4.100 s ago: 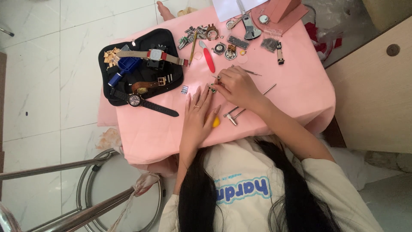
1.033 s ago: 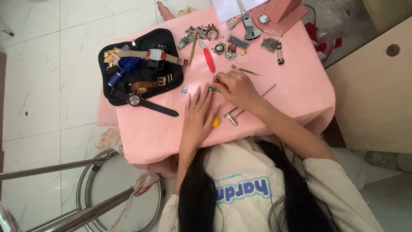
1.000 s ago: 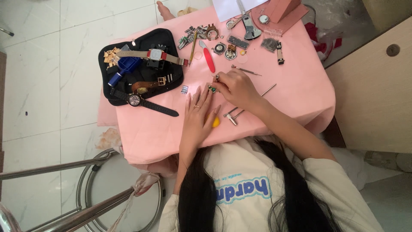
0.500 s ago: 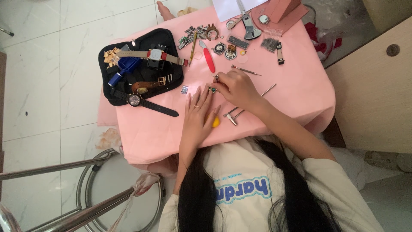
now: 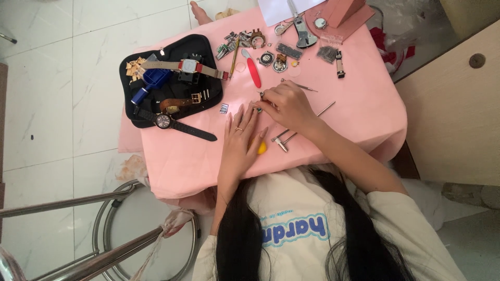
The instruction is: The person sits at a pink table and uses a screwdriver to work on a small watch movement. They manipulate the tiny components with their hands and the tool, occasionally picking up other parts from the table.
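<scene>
While the right hand (image 5: 286, 106) pinched a tiny metal part (image 5: 260, 95) with its fingers together, the left hand (image 5: 240, 136) lay flat and open on the pink table (image 5: 359, 99), fingertips touching that part. A yellow bit (image 5: 261, 148) sat under the left hand, near a black tray (image 5: 136, 117) of watches

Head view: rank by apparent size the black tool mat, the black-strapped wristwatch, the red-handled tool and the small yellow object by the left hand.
1. black tool mat
2. black-strapped wristwatch
3. red-handled tool
4. small yellow object, partly hidden under the left hand, so its full size is unsure.
</scene>
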